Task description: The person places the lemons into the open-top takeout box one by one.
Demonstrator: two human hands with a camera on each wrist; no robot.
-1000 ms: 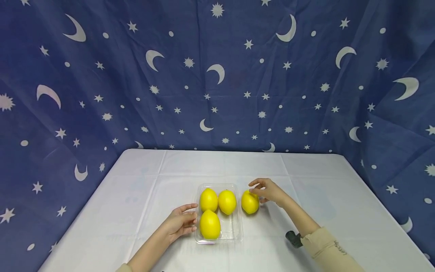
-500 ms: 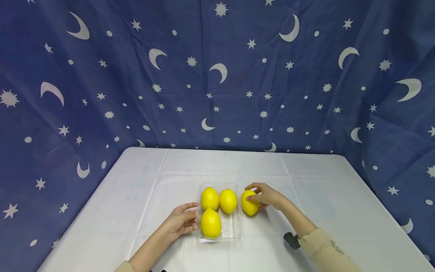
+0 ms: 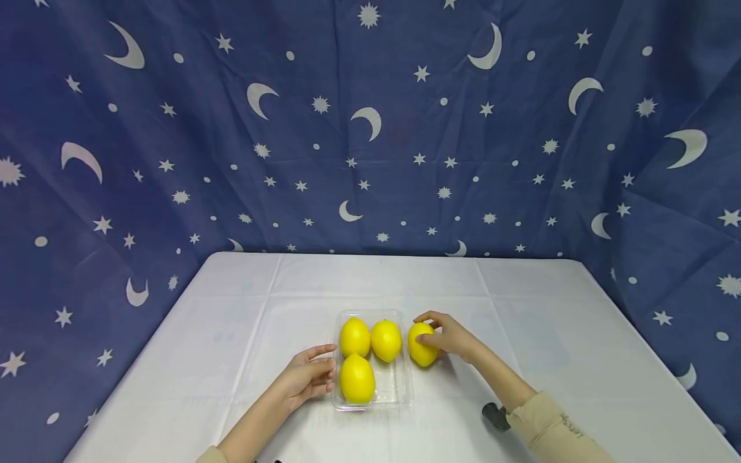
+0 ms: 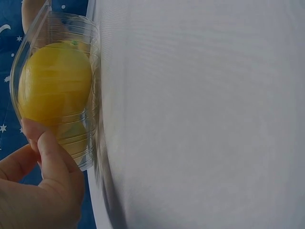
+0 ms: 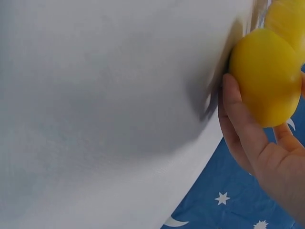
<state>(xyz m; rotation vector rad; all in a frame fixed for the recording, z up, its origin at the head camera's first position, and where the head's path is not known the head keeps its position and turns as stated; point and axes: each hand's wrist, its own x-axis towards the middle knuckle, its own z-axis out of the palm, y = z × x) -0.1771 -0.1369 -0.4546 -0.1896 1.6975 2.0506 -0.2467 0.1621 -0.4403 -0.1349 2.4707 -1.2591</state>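
A clear plastic tray (image 3: pixel 395 388) stands mid-table with three yellow lemons inside: a back-left lemon (image 3: pixel 355 337), a back-right lemon (image 3: pixel 386 341) and a front-left lemon (image 3: pixel 357 379). The tray's front-right part holds nothing. My left hand (image 3: pixel 305 377) is at the tray's left side, fingers relaxed and tips at its wall; in the left wrist view the thumb meets the rim. Just right of the tray, another lemon (image 3: pixel 421 347) is gripped by my right hand (image 3: pixel 454 337), thumb on the near side. The right wrist view shows fingers (image 5: pixel 245 121) wrapped beneath this lemon (image 5: pixel 267 76).
A white cloth covers the table (image 3: pixel 312 276). Behind it hangs a dark blue curtain (image 3: pixel 405 128) with moons and stars. A small dark cylindrical object (image 3: pixel 494 417) sits by the right sleeve.
My right hand has come down from the top of the lemon at the tray's right and closed its fingers round it. My left hand and the tray stay in place.
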